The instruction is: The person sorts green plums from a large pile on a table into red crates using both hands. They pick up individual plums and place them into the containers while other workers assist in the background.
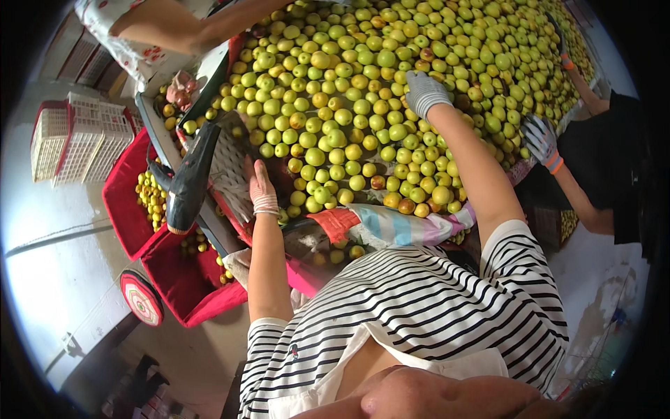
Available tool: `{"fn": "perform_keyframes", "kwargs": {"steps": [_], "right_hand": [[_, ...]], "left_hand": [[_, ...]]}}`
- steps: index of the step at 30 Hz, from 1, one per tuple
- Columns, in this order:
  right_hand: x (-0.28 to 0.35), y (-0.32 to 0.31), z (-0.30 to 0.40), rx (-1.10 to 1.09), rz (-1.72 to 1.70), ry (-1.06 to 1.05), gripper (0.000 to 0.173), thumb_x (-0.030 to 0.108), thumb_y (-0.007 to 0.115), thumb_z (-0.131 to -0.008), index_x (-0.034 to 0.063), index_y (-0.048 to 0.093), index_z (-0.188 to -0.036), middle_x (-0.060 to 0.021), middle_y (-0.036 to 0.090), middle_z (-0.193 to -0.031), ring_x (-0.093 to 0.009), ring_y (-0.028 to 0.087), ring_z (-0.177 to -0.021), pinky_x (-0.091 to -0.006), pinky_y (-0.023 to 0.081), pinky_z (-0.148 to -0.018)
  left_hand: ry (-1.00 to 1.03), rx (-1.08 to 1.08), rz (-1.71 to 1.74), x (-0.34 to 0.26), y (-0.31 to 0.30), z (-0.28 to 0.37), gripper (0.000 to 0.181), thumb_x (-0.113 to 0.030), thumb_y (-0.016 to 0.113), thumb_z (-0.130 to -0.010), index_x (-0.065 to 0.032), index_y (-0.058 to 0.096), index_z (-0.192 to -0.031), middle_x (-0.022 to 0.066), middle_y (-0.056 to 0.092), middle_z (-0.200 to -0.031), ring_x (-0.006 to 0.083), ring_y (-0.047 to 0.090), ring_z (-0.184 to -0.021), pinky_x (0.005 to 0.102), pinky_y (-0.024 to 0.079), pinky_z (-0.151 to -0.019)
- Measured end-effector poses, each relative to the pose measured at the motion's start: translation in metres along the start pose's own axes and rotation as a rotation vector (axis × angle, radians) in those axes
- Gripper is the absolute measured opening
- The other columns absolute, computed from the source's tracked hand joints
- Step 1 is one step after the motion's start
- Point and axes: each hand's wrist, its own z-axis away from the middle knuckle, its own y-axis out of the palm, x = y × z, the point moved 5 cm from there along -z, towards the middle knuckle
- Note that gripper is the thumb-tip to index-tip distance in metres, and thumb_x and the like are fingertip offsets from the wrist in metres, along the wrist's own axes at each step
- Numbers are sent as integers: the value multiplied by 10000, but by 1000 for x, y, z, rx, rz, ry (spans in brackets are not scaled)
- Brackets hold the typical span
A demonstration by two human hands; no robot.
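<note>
Yellow-green jujube-like fruits (335, 139) lie in a wide heap before me, a few of them browned. My left hand (261, 186), in a pale pinkish striped glove, is at the heap's left edge beside a woven grey padded strip (230, 167); its palm faces the fruits and I see nothing held. My right hand (426, 94), in a grey striped glove, rests on the fruits at the middle of the heap, fingers bent; whether a fruit is under them is hidden. A folded striped cloth (398, 225) lines the near edge.
A black hair-dryer-shaped device (191, 183) stands at the left over a metal rail (209, 230). Red-lined bins (193, 283) with fruits sit beyond, near stacked white plastic crates (86, 139). A co-worker's gloved hand (542, 141) is at the right; another's arm (209, 29) reaches in top left.
</note>
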Motion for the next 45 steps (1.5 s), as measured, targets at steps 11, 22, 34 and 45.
{"fn": "perform_keyframes", "kwargs": {"steps": [11, 22, 34, 45], "right_hand": [[72, 53, 21, -71, 53, -261, 313, 125, 488, -900, 79, 484, -1210, -201, 519, -1221, -338, 666, -935, -442, 569, -780], [76, 60, 28, -65, -860, -479, 211, 253, 626, -822, 106, 609, -971, -105, 623, -918, -243, 634, -754, -379, 534, -681], [349, -71, 136, -30, -1486, -1235, 477, 255, 640, -850, 11, 506, -1237, -164, 609, -1092, -264, 604, -1004, -368, 477, -891], [240, 41, -17, -432, -8, -797, 549, 434, 485, -915, 154, 435, -1384, -65, 351, -1469, -239, 298, -1373, -417, 166, -1153]], "left_hand": [[104, 41, -173, 42, -2, -23, 713, -544, 390, -960, 28, 388, -1386, 247, 500, -1309, 337, 476, -1217, 350, 346, -1024], [109, -4, -159, -29, 2, 14, 693, -496, 395, -967, 31, 343, -1415, 280, 414, -1399, 388, 365, -1330, 372, 282, -1096], [418, -47, -496, 42, 2, -2, 406, -269, 414, -969, -10, 541, -1255, 184, 560, -1242, 293, 518, -1163, 367, 394, -993], [-530, 1170, 988, -199, 130, 236, 883, -573, 640, -825, -24, 319, -1437, 130, 457, -1402, 267, 423, -1314, 428, 338, -1076]]}}
